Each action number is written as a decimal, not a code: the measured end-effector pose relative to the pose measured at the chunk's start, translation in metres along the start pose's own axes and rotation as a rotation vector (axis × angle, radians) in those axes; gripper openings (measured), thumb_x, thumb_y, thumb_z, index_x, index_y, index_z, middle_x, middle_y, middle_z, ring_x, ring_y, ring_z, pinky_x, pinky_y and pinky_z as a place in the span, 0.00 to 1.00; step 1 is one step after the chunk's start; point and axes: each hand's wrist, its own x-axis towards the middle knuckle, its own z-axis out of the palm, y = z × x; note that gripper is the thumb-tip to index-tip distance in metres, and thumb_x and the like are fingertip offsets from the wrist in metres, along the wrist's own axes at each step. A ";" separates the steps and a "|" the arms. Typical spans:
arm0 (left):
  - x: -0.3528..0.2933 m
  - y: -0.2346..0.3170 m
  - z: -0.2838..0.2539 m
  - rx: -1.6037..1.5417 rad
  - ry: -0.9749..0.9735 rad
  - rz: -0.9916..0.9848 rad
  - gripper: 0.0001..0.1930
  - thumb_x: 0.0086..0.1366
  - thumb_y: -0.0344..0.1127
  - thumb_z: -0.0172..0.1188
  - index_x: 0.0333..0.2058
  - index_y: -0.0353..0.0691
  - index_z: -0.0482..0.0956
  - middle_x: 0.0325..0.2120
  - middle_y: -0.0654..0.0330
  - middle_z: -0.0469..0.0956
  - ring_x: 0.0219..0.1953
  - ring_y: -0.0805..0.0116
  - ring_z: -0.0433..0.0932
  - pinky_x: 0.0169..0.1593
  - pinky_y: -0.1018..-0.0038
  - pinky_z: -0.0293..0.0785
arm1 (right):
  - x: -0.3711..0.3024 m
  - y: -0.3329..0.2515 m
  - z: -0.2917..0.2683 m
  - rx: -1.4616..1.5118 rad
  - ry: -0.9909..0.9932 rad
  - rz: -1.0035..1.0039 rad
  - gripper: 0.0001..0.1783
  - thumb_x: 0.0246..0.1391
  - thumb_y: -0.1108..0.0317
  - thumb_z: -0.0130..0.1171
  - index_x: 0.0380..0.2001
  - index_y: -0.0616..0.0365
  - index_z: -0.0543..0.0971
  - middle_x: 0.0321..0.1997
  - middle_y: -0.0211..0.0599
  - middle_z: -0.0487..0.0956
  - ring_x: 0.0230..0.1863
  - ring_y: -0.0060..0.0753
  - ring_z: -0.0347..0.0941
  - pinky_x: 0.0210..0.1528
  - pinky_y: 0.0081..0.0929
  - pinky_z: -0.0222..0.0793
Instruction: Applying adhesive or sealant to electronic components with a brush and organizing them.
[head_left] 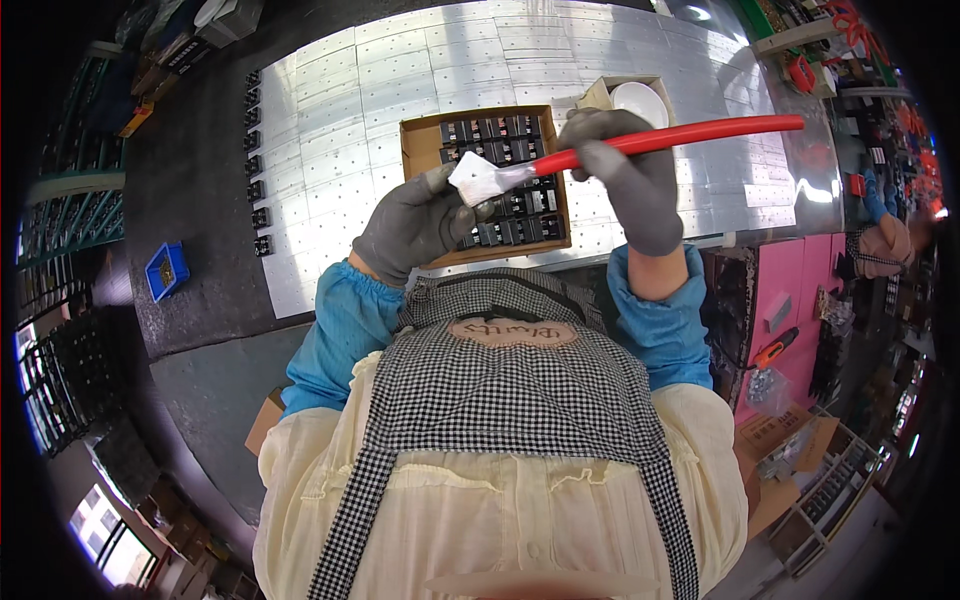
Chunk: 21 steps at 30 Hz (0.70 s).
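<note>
My right hand [630,180], in a grey glove, grips a brush by its long red handle [690,135]. The brush's pale tip [515,178] meets a small white square plate [475,180], which has a dark dot near one corner. My left hand [415,225], also gloved in grey, pinches that plate between thumb and fingers. Both hands are above a shallow cardboard box [425,150] holding rows of small black blocks [515,232], partly covered by the hands and plate.
White plates with dark dots [340,150] cover the table. Black blocks [255,190] line its left side. An open carton [650,90] with a white round container [640,103] stands beyond my right hand. A blue bin [167,270] sits left; an orange-and-black tool [775,348] lies on a pink surface.
</note>
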 end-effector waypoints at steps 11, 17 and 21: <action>0.001 -0.001 -0.004 0.021 0.037 0.055 0.23 0.73 0.42 0.45 0.57 0.28 0.63 0.44 0.42 0.75 0.39 0.70 0.79 0.45 0.83 0.80 | 0.005 0.007 -0.002 0.068 0.050 -0.061 0.13 0.53 0.66 0.60 0.37 0.66 0.79 0.33 0.39 0.80 0.31 0.24 0.75 0.35 0.22 0.73; -0.004 -0.001 -0.001 -0.010 0.018 0.042 0.24 0.71 0.43 0.48 0.57 0.28 0.64 0.44 0.45 0.75 0.41 0.71 0.78 0.43 0.84 0.80 | 0.007 0.009 -0.007 -0.028 0.323 -0.020 0.14 0.53 0.65 0.60 0.37 0.66 0.78 0.32 0.38 0.79 0.30 0.25 0.73 0.33 0.22 0.69; -0.005 -0.003 0.001 0.097 -0.125 0.060 0.23 0.67 0.45 0.55 0.53 0.34 0.71 0.46 0.54 0.76 0.43 0.67 0.76 0.47 0.75 0.75 | -0.002 0.011 -0.003 0.126 0.109 -0.024 0.12 0.53 0.67 0.58 0.37 0.66 0.78 0.33 0.40 0.80 0.32 0.26 0.73 0.34 0.24 0.70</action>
